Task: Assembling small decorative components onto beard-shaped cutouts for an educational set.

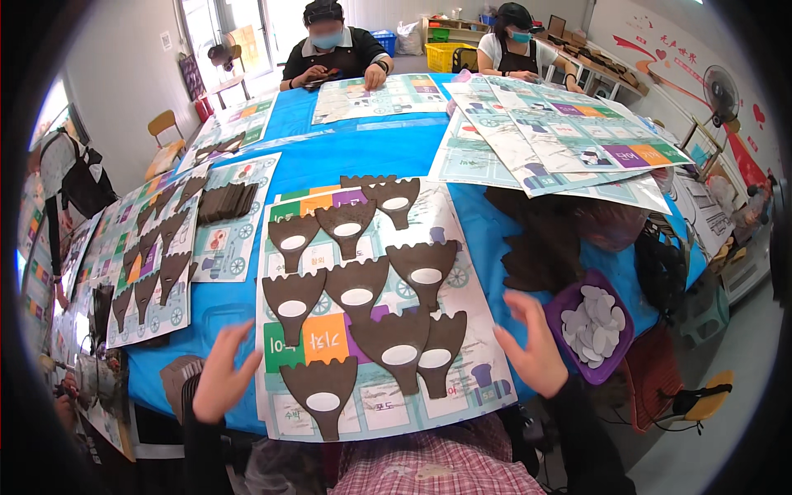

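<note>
A printed, colourful sheet [487, 363] lies in front of me. Spread over it are several dark brown fan-shaped pieces [301, 381] with scalloped tops and narrow stems, each visible face bearing a white oval [322, 402]. Two of them overlap near the sheet's right side. Beside the left edge of the sheet is my left hand [224, 373], its fingers apart and nothing in it. My right hand [532, 346] is at the right edge, likewise open and empty. Whether either hand touches the sheet I cannot tell.
Right of my right hand, a purple basket [620, 356] holds loose white ovals. More brown pieces [540, 257] pile behind it, partly under stacked printed sheets [569, 136]. Another brown stack [227, 202] sits at left. Two people [342, 49] work across the blue-covered table [309, 157].
</note>
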`<state>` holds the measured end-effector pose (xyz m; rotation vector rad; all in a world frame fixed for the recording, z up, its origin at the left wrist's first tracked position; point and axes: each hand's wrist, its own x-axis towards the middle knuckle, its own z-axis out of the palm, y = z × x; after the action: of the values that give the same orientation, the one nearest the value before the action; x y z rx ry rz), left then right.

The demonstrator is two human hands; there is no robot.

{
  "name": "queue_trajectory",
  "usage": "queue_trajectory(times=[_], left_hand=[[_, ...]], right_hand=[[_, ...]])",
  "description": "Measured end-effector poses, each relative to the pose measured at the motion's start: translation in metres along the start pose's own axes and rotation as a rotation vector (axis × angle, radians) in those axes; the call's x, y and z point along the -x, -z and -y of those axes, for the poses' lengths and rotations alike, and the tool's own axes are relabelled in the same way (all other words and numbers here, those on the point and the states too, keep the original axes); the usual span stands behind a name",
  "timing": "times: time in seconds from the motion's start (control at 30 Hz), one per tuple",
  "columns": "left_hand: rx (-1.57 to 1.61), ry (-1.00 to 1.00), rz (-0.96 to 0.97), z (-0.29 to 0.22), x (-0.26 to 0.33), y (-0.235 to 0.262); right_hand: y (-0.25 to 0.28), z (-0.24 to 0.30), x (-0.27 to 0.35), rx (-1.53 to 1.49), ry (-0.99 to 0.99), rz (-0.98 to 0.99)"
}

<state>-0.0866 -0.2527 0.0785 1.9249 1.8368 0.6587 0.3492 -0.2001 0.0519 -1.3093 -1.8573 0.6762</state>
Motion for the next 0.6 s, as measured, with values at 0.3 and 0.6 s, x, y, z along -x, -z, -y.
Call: queue_trajectory(times=[0.3,0.6], left_hand=[[0.813,0.503,-0.098,0.017,0.099,-0.023],[1.682,0.012,-0.092,-0.007,0.110,-0.076]], right_hand=[[0.014,-0.019,0.038,-0.915,-0.636,0.265],[-0.029,-0.026,0.045,-0.753,-0.364,0.254]])
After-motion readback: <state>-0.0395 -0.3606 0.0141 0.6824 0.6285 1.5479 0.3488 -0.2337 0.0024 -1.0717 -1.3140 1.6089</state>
